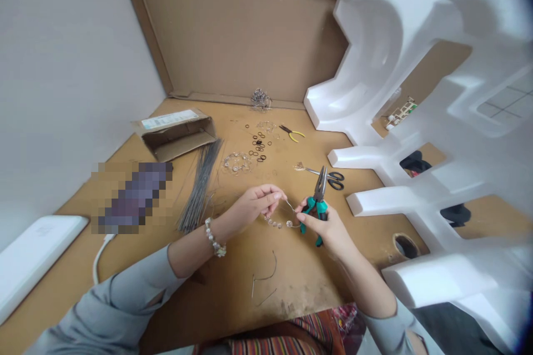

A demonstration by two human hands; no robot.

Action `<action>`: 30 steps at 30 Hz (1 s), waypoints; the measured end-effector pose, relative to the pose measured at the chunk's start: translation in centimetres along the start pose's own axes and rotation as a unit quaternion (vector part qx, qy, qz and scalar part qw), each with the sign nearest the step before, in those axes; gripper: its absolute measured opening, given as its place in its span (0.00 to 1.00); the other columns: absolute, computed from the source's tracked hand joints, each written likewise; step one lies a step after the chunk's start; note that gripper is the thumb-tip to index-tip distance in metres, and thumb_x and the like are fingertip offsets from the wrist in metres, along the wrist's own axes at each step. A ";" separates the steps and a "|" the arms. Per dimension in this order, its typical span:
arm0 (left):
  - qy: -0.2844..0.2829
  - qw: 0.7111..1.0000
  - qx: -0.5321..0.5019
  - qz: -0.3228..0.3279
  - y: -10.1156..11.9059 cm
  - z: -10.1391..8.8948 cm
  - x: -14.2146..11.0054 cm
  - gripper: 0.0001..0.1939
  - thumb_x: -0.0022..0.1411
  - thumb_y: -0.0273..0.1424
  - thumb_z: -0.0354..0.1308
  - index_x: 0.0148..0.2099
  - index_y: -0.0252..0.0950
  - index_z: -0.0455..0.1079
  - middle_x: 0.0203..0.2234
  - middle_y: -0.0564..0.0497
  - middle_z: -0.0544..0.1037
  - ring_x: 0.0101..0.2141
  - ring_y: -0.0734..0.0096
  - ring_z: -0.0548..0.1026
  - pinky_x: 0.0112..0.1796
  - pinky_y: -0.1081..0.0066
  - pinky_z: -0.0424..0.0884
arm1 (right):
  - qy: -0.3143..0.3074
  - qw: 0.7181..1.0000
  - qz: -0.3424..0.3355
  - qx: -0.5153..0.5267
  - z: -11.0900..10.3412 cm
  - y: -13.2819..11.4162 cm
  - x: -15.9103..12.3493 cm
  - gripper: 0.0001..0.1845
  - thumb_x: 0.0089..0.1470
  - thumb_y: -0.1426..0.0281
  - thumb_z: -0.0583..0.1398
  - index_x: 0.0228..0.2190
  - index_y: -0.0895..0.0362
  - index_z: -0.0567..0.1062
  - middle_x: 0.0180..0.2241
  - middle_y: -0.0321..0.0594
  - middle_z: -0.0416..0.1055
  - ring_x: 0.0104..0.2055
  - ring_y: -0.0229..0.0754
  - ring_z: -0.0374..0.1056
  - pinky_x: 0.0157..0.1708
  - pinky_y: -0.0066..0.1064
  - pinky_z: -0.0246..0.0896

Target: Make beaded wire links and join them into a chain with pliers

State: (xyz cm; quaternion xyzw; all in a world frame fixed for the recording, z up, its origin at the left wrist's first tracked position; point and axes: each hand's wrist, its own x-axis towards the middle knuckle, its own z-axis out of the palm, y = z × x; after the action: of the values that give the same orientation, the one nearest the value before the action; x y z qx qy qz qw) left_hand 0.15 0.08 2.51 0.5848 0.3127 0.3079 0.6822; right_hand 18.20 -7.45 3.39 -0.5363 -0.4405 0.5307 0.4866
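Near the middle of the table, my left hand (263, 202) pinches a thin wire strung with clear beads (278, 224). The beaded wire curves below my fingers and runs across to my right hand (327, 224). Teal and black pliers (320, 194) rest in my right hand, jaws pointing up and away. The thumb and forefinger of that hand also touch the wire's end. Just beyond lie black-handled scissors (335, 178), with small pale bits by their tips. A finished-looking ring of clear beads (237, 162) lies past my left hand.
A bundle of grey wires (200, 188) lies left, beside an open cardboard box (177, 138). Black rings (259, 145), yellow-handled pliers (292, 133) and tangled wire (260, 100) are farther back. White foam packing (370, 158) borders the right. Wire scraps (264, 277) lie in front. A white power bank (41, 255) is left.
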 end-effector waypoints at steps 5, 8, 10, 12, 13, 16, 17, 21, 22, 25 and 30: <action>-0.004 1.000 0.000 -0.003 0.0 0.1 0.0 0.12 0.57 0.38 0.53 0.35 0.32 0.67 0.17 0.58 0.62 0.19 0.82 0.58 0.22 0.77 0.54 | 0.012 0.999 -0.015 0.033 0.2 0.3 -0.1 0.15 0.43 0.63 0.65 0.31 0.56 0.69 0.24 0.34 0.68 0.28 0.39 0.66 0.31 0.32 0.61; -0.031 0.999 0.021 -0.007 0.0 0.1 -0.1 0.13 0.57 0.39 0.53 0.34 0.32 0.66 0.16 0.58 0.62 0.18 0.81 0.58 0.22 0.77 0.55 | 0.025 0.999 -0.014 0.039 0.2 0.2 0.0 0.16 0.42 0.62 0.66 0.31 0.55 0.68 0.25 0.34 0.68 0.28 0.39 0.65 0.31 0.33 0.61; -0.056 0.998 0.041 -0.005 0.0 0.1 -0.2 0.13 0.58 0.39 0.52 0.35 0.32 0.66 0.16 0.58 0.62 0.18 0.81 0.58 0.22 0.77 0.56 | 0.021 1.000 -0.012 0.011 0.3 0.0 0.1 0.15 0.43 0.63 0.65 0.30 0.55 0.68 0.24 0.34 0.68 0.28 0.39 0.65 0.31 0.32 0.61; -0.074 0.996 0.059 0.000 -0.1 0.0 -0.3 0.14 0.59 0.39 0.51 0.36 0.32 0.66 0.17 0.58 0.63 0.19 0.81 0.58 0.23 0.77 0.56 | 0.017 0.999 -0.012 -0.033 0.4 -0.3 0.2 0.13 0.43 0.64 0.65 0.30 0.55 0.68 0.24 0.34 0.67 0.27 0.38 0.64 0.30 0.32 0.60; -0.080 0.994 0.068 0.003 -0.1 0.0 -0.3 0.14 0.60 0.40 0.50 0.36 0.32 0.66 0.17 0.58 0.63 0.19 0.81 0.59 0.23 0.77 0.57 | 0.017 0.998 -0.013 -0.056 0.5 -0.5 0.2 0.13 0.43 0.65 0.64 0.29 0.56 0.68 0.25 0.34 0.67 0.27 0.37 0.63 0.30 0.31 0.59; -0.097 0.990 0.100 0.009 0.0 0.1 -0.5 0.14 0.61 0.40 0.49 0.36 0.32 0.64 0.18 0.58 0.63 0.19 0.81 0.58 0.23 0.77 0.57 | 0.017 0.994 -0.015 -0.108 0.7 -1.1 0.2 0.11 0.42 0.67 0.64 0.29 0.56 0.68 0.27 0.34 0.67 0.27 0.36 0.62 0.30 0.30 0.58; -0.100 0.989 0.109 0.011 0.1 0.2 -0.6 0.14 0.61 0.40 0.49 0.36 0.33 0.64 0.18 0.58 0.62 0.19 0.81 0.58 0.23 0.77 0.57 | 0.016 0.993 -0.016 -0.114 0.8 -1.2 0.2 0.11 0.42 0.68 0.64 0.29 0.56 0.68 0.27 0.34 0.67 0.27 0.36 0.62 0.30 0.30 0.58; -0.090 0.989 0.119 0.015 0.1 0.6 -0.9 0.13 0.61 0.40 0.48 0.36 0.34 0.61 0.18 0.59 0.59 0.20 0.81 0.57 0.23 0.77 0.58 | 0.016 0.996 -0.029 -0.085 0.8 -1.1 0.2 0.11 0.44 0.66 0.63 0.30 0.56 0.68 0.27 0.35 0.66 0.28 0.38 0.63 0.30 0.31 0.59; -0.091 0.989 0.116 0.018 0.0 0.7 -0.9 0.13 0.62 0.40 0.48 0.37 0.34 0.61 0.18 0.60 0.59 0.20 0.80 0.57 0.24 0.77 0.59 | 0.019 0.997 -0.033 -0.072 0.8 -1.0 0.2 0.12 0.45 0.65 0.63 0.30 0.56 0.68 0.27 0.35 0.66 0.28 0.38 0.64 0.30 0.31 0.59; -0.103 0.989 0.104 0.026 -0.1 0.6 -1.0 0.13 0.63 0.39 0.45 0.38 0.34 0.61 0.17 0.60 0.60 0.19 0.80 0.57 0.24 0.77 0.59 | 0.020 0.999 -0.029 -0.005 0.7 -0.4 0.2 0.13 0.44 0.65 0.64 0.31 0.56 0.68 0.27 0.35 0.66 0.28 0.38 0.65 0.30 0.31 0.60; -0.103 0.993 0.058 0.014 -0.3 0.4 -0.7 0.13 0.61 0.39 0.50 0.41 0.33 0.63 0.19 0.59 0.62 0.21 0.81 0.59 0.24 0.78 0.59 | 0.014 0.992 -0.010 0.127 0.7 -0.1 0.0 0.16 0.41 0.68 0.67 0.32 0.57 0.68 0.27 0.33 0.67 0.28 0.36 0.65 0.31 0.32 0.61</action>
State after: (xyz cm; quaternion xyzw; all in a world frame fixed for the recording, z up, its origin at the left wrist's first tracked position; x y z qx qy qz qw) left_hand 0.07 -0.72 2.35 0.6564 0.2498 0.2366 0.6715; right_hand 17.53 -7.36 3.55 -0.4730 -0.3682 0.5698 0.5621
